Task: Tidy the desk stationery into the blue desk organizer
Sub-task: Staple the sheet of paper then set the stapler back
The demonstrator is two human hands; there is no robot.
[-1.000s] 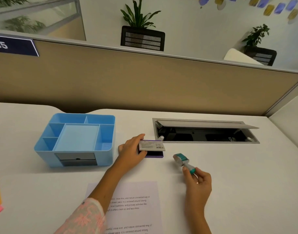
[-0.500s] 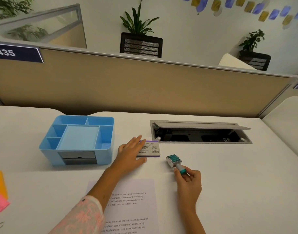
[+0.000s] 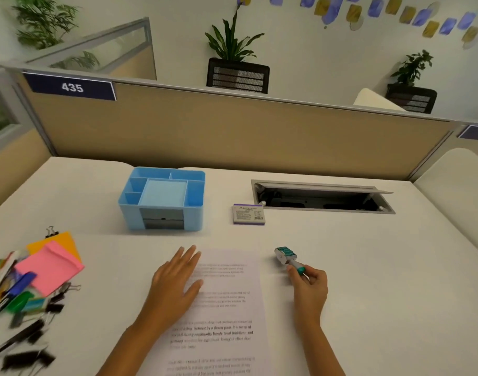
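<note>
Half a second ago the left hand (image 3: pixel 175 286) lay on the small boxed eraser pack (image 3: pixel 249 214); now it has drawn back and rests flat, fingers spread and holding nothing, on the left edge of the printed paper sheet (image 3: pixel 227 308). That flat rectangular pack, white-labelled with a purple rim, sits alone on the matte white bench (image 3: pixel 368 267), just beside the left end of the grey metal cable hatch (image 3: pixel 322 196). The right hand (image 3: pixel 309 287) has its grip closed round the slim teal handle of a correction-tape roller (image 3: pixel 286 257), whose blocky white-and-teal head points away from the person. The blue desk organizer (image 3: pixel 162 198), smooth moulded plastic with square compartments and grey drawer fronts, stands to the left of the pack, well apart from both hands. At the bench's left edge lies a blurred heap: pink and orange sticky notes (image 3: pixel 49 264), black binder clips (image 3: pixel 29 359), and what look like pens and markers.
</note>
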